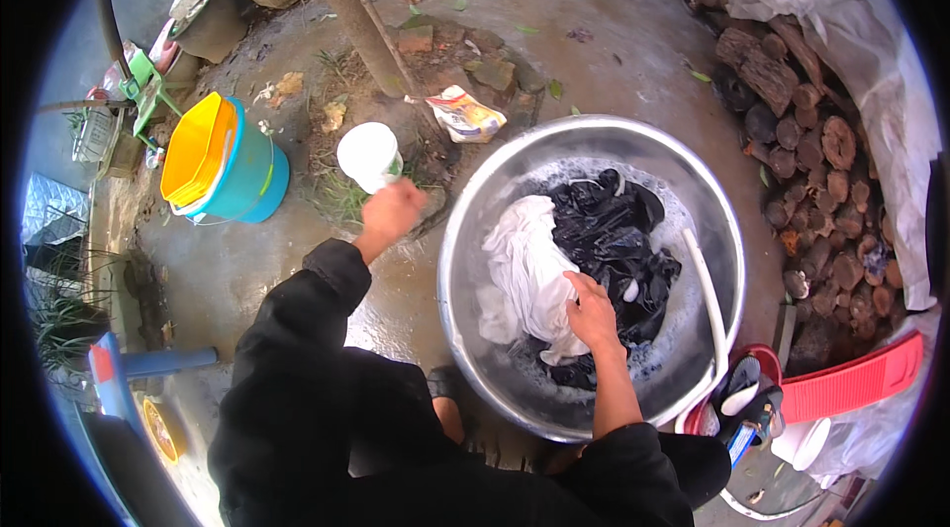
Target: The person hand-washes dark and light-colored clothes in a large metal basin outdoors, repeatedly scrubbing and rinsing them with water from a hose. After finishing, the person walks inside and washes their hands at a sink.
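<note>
A large round metal basin (pixel 454 230) holds foamy water. In it a white wet cloth (pixel 528 260) lies at the left, beside dark wet clothing (pixel 608 230). My right hand (pixel 594 312) rests on the right edge of the white cloth, its fingers partly spread; whether it grips the cloth is unclear. Left of the basin, my left hand (pixel 393 211) is curled just in front of a white plastic tub (pixel 367 152); whether it touches the tub cannot be told. A white hose (pixel 709 297) hangs over the basin's right rim. Beyond the white tub lies a printed plastic packet (pixel 466 115).
A blue bucket (pixel 271 182) with yellow containers (pixel 197 148) stands at the left. A tree trunk (pixel 349 15) rises behind the white tub. Stacked firewood (pixel 831 156) lines the right side. A red plastic washboard (pixel 853 382) and shoes (pixel 742 393) sit at the lower right.
</note>
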The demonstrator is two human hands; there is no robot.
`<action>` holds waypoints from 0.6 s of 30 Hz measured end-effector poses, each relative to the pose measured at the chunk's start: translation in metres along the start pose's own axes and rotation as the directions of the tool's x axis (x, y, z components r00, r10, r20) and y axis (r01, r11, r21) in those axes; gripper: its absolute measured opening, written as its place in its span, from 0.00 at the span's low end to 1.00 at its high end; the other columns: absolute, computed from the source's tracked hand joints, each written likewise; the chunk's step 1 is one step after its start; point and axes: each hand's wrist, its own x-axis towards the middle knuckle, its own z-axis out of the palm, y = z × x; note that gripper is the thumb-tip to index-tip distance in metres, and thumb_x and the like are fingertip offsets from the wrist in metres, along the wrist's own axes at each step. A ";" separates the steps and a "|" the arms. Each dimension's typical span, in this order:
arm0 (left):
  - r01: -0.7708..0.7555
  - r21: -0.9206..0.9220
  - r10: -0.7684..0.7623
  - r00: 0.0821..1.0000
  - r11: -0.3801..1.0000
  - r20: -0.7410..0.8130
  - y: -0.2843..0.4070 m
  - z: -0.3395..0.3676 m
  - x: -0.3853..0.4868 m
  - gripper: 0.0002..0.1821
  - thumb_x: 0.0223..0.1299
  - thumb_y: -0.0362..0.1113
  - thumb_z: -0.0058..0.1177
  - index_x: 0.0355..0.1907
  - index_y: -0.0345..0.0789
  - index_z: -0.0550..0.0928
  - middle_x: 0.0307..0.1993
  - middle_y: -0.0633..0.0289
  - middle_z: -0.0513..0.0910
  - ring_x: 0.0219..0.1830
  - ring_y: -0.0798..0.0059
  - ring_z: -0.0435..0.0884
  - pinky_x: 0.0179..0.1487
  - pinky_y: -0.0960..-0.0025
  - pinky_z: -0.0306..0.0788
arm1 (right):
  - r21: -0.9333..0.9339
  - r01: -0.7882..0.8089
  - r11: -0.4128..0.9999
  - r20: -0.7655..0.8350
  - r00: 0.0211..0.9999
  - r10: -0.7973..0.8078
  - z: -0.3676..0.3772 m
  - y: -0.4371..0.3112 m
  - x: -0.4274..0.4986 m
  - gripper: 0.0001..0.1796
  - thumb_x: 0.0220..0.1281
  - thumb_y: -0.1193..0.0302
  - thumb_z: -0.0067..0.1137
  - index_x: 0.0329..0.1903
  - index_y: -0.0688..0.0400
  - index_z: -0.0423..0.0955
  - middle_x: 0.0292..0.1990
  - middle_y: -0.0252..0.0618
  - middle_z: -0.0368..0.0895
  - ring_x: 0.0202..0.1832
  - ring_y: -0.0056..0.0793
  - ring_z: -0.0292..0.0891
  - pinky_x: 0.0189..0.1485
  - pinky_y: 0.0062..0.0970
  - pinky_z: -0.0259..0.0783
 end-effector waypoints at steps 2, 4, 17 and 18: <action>0.221 -0.120 -0.249 0.916 0.968 -0.316 -0.063 -0.002 0.034 0.21 0.60 0.56 0.53 0.37 0.38 0.79 0.33 0.45 0.83 0.38 0.46 0.83 0.42 0.51 0.75 | -0.205 0.123 0.971 0.045 0.992 -0.116 0.042 0.001 0.006 0.34 0.54 0.73 0.54 0.67 0.47 0.63 0.67 0.41 0.63 0.68 0.49 0.58 0.64 0.43 0.63; 0.377 -0.332 -0.477 0.823 0.865 -0.308 -0.070 -0.007 0.062 0.24 0.58 0.51 0.59 0.42 0.31 0.73 0.31 0.47 0.82 0.34 0.53 0.85 0.32 0.58 0.76 | -0.383 0.178 0.907 0.106 0.983 -0.148 0.081 0.027 -0.009 0.38 0.56 0.70 0.53 0.72 0.46 0.56 0.72 0.43 0.53 0.72 0.50 0.49 0.67 0.48 0.57; 0.010 -0.751 -0.220 0.959 0.660 -0.181 -0.028 -0.035 0.038 0.11 0.57 0.25 0.49 0.41 0.32 0.66 0.31 0.55 0.77 0.27 0.66 0.81 0.22 0.66 0.80 | 0.250 -0.492 0.834 0.162 0.870 0.465 -0.097 0.024 0.016 0.11 0.63 0.67 0.55 0.45 0.54 0.81 0.45 0.41 0.84 0.51 0.38 0.80 0.51 0.36 0.73; -0.036 -0.681 -0.148 0.966 0.731 -0.211 -0.001 -0.045 0.028 0.11 0.56 0.25 0.50 0.40 0.32 0.66 0.30 0.55 0.77 0.27 0.68 0.81 0.21 0.66 0.78 | -0.200 -0.273 0.941 -0.268 0.939 0.215 -0.106 0.016 0.009 0.11 0.65 0.67 0.53 0.45 0.54 0.81 0.42 0.40 0.84 0.46 0.39 0.81 0.48 0.36 0.74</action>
